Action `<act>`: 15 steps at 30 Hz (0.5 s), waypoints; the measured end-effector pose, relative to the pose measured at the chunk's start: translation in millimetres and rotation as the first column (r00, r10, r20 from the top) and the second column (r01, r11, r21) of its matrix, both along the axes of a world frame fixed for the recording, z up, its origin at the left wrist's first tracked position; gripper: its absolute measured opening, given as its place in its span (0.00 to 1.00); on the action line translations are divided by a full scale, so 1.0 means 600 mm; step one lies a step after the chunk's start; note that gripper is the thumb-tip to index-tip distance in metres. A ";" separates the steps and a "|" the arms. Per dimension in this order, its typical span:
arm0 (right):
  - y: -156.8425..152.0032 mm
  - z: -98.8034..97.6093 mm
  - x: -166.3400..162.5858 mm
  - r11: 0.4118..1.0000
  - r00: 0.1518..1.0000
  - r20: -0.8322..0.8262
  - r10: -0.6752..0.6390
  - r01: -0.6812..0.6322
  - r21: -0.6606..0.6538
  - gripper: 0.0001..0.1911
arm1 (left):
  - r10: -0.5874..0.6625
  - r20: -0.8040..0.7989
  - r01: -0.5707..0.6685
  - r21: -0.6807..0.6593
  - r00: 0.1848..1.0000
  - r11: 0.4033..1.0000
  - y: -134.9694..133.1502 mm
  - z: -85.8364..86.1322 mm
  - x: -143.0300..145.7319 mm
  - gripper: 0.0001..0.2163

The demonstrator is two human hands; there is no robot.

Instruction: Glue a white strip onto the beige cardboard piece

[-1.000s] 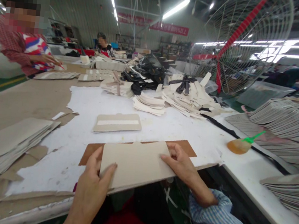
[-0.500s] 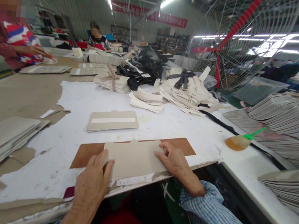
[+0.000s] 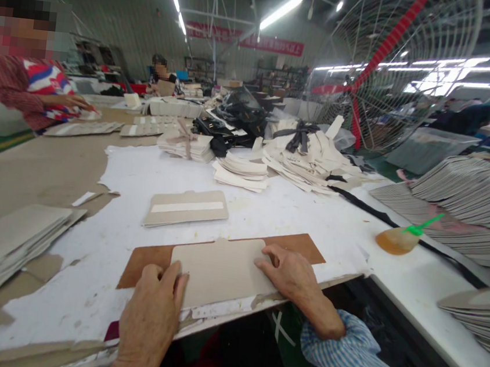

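A beige board panel (image 3: 218,268) with rounded corners and a small tab on its far edge lies across a brown strip (image 3: 145,263) at the table's front edge. My left hand (image 3: 153,308) has its fingers curled, thumb and forefinger pressed on the panel's left end. At the opposite end, my right hand (image 3: 290,271) grips the panel's edge between bent fingers and thumb. Beyond the strip lies a small stack of similar beige panels (image 3: 186,217), the top one bearing a white band.
A soft bottle (image 3: 396,240) of amber liquid with a green tip lies at right, near tall piles of grey panels (image 3: 474,190). More panels (image 3: 10,246) are stacked left. Cream pieces (image 3: 241,171) and black bundles cover the back. A large fan (image 3: 387,76) and a co-worker (image 3: 32,79) stand beyond.
The view has tipped slightly, so the scene sits a little lower. My left fingers are more curled at the panel's end. The panel stays on the brown strip.
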State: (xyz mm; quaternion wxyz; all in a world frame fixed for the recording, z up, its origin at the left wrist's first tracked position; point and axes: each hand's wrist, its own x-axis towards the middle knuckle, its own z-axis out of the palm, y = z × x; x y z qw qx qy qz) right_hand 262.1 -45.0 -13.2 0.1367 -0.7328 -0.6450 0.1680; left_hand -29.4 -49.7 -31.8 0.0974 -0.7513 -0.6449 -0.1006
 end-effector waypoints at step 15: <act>0.003 0.015 -0.010 0.998 0.998 -0.046 0.033 -0.030 0.060 0.18 | -0.541 0.117 0.543 0.022 0.833 0.840 -0.011 -0.032 0.089 0.15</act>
